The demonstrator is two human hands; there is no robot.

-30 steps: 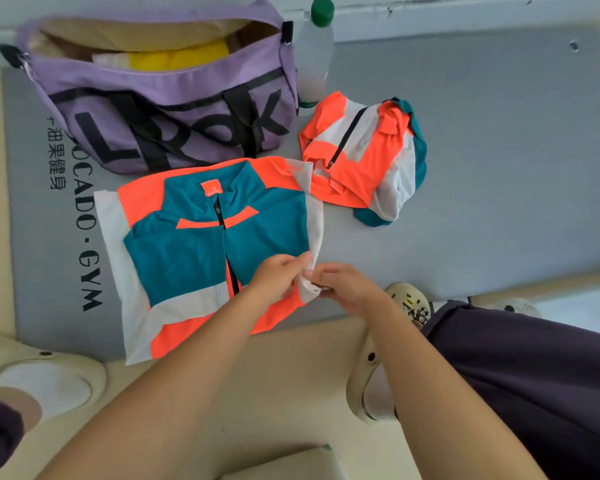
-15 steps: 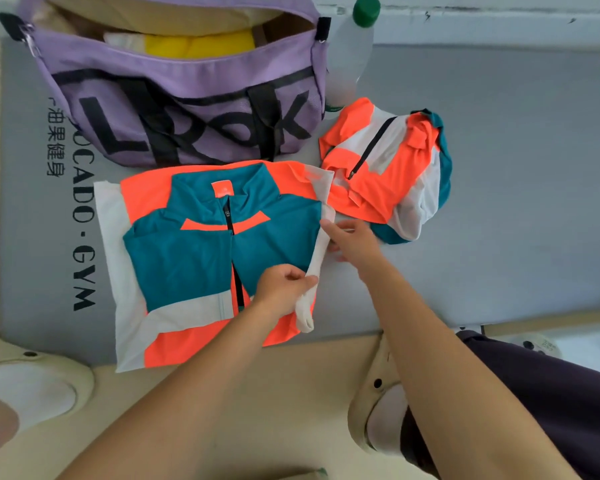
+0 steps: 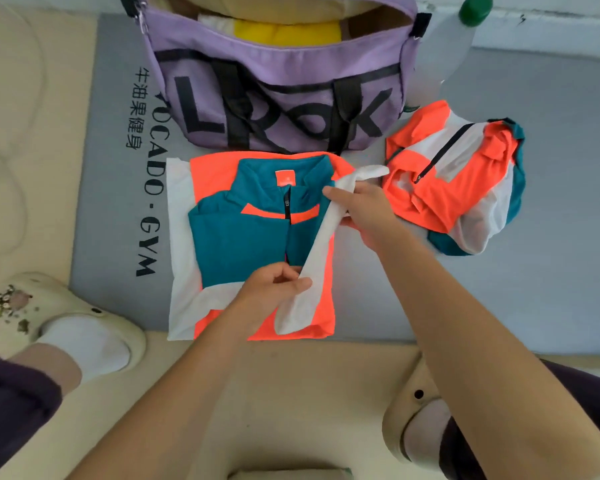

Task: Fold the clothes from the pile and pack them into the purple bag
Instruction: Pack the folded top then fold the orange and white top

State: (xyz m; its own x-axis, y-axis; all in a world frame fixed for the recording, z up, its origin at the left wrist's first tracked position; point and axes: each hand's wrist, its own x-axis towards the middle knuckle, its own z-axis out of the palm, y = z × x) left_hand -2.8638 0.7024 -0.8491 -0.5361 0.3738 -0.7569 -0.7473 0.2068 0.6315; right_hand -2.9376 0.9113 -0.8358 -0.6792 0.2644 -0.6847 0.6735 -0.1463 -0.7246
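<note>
Head view: left hand (image 3: 274, 289) and right hand (image 3: 364, 206) each pinch the jacket (image 3: 250, 244) white sleeve edge (image 3: 321, 251); slack grip lets the fold skew toward the purple bag (image 3: 278, 81); bulky pack.

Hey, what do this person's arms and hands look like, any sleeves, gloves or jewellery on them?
Both forearms are bare, with no sleeves in view. The left hand and right hand wear no gloves, and no rings, watch or bracelets show.

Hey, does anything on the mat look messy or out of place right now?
Only the second jacket, right of the purple bag: it lies crumpled in a heap, unfolded. The bag gapes open, nothing spilled.
</note>
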